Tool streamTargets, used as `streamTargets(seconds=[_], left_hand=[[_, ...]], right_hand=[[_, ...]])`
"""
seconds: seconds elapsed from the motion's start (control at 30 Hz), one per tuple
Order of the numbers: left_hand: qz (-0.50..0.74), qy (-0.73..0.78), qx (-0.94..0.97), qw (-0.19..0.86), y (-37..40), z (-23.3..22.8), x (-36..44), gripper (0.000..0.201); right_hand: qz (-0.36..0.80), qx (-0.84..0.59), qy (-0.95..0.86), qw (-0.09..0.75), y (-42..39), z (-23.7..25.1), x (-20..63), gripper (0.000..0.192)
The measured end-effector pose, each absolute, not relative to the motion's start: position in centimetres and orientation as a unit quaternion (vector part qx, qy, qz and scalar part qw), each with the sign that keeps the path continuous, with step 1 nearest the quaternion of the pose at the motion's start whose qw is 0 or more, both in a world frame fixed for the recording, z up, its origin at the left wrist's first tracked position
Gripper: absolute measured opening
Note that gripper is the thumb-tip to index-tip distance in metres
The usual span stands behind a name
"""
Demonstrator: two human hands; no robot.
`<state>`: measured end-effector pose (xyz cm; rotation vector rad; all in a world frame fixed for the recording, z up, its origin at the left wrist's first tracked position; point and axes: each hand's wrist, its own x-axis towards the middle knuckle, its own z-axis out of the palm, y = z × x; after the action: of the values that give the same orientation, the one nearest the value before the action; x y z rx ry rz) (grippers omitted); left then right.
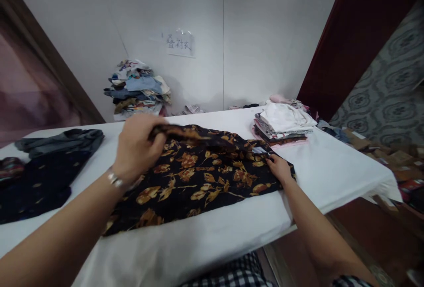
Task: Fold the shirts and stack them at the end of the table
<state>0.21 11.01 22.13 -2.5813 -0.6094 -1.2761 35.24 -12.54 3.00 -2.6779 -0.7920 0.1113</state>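
Observation:
A black garment with orange-brown flowers (202, 181) lies spread on the white table (331, 168). My left hand (137, 145), a silver bracelet on its wrist, pinches the garment's far edge and lifts it off the table. My right hand (279, 166) grips the garment's right end, near a small white label. A fold of cloth runs between the two hands.
Dark clothes (43, 168) lie at the table's left end. A folded stack topped with white cloth (283, 121) sits at the far right. A tall heap of mixed clothes (139, 88) stands against the wall. Cardboard boxes (397, 163) fill the floor on the right.

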Motion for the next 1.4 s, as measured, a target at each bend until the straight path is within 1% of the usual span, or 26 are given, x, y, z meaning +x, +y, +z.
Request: streamTargets(seconds=[0.03, 0.17, 0.2, 0.27, 0.33, 0.43, 0.53, 0.63, 0.77, 0.83, 0.97, 1.0, 1.07, 1.17, 1.23, 1.3, 1.4], left_hand=[[-0.42, -0.191, -0.881, 0.105, 10.8, 20.3, -1.9, 0.019], [-0.249, -0.175, -0.951, 0.046, 10.8, 9.8, -9.0, 0.017], [-0.212, -0.174, -0.961, 0.037, 10.8, 7.6, -10.2, 0.02], [-0.188, -0.185, -0.964, 0.031, 10.6, 4.7, -11.7, 0.024], [-0.192, -0.209, -0.958, 0.033, 10.3, 4.5, -12.2, 0.024], [-0.227, -0.245, -0.942, 0.046, 9.9, 7.0, -12.0, 0.019], [-0.241, -0.261, -0.933, 0.06, 9.9, 8.5, -12.2, 0.023], [-0.182, -0.257, -0.948, 0.044, 10.3, 6.8, -13.0, 0.03], [-0.121, -0.283, -0.951, 0.013, 11.2, 3.6, -14.4, 0.038], [-0.116, -0.306, -0.945, 0.0, 11.3, 3.2, -14.9, 0.041], [-0.123, -0.313, -0.942, -0.024, 10.7, 4.0, -15.0, 0.044], [-0.122, -0.312, -0.942, -0.026, 10.4, 4.1, -15.0, 0.046], [-0.11, -0.318, -0.941, -0.027, 10.0, 3.8, -15.0, 0.049], [-0.094, -0.332, -0.938, -0.021, 9.6, 2.6, -15.4, 0.052], [-0.095, -0.335, -0.937, -0.019, 9.4, 1.9, -15.8, 0.054], [-0.092, -0.33, -0.939, -0.022, 9.2, 1.5, -16.2, 0.057], [-0.089, -0.331, -0.939, -0.034, 8.8, 1.7, -16.4, 0.06]], right_hand=[[0.039, -0.944, -0.276, 0.176, -12.5, 2.9, 35.3, 0.034], [0.035, -0.938, -0.278, 0.204, -12.6, 2.5, 35.5, 0.033], [0.037, -0.935, -0.277, 0.216, -12.5, 2.4, 35.6, 0.033], [0.043, -0.927, -0.28, 0.245, -12.6, 2.4, 35.8, 0.032], [0.056, -0.914, -0.297, 0.27, -12.6, 2.7, 36.1, 0.031], [0.075, -0.892, -0.336, 0.294, -12.8, 3.9, 36.4, 0.029], [0.059, -0.876, -0.351, 0.325, -13.6, 4.7, 36.3, 0.036], [0.034, -0.869, -0.353, 0.345, -15.2, 4.2, 35.9, 0.04], [0.067, -0.88, -0.349, 0.315, -17.5, 2.5, 35.3, 0.038], [0.031, -0.879, -0.354, 0.319, -18.2, 2.4, 34.6, 0.037], [-0.113, -0.811, -0.452, 0.354, -17.5, 3.9, 31.9, 0.035], [-0.132, -0.79, -0.489, 0.346, -17.1, 4.2, 31.0, 0.037], [-0.13, -0.77, -0.552, 0.294, -16.1, 4.3, 29.2, 0.041], [-0.053, -0.793, -0.58, 0.178, -15.4, 3.0, 27.7, 0.049], [-0.014, -0.814, -0.566, 0.131, -15.5, 1.5, 27.6, 0.052], [-0.004, -0.823, -0.556, 0.115, -15.7, 0.2, 27.8, 0.054], [0.002, -0.825, -0.551, 0.122, -16.0, -0.5, 28.2, 0.055]])
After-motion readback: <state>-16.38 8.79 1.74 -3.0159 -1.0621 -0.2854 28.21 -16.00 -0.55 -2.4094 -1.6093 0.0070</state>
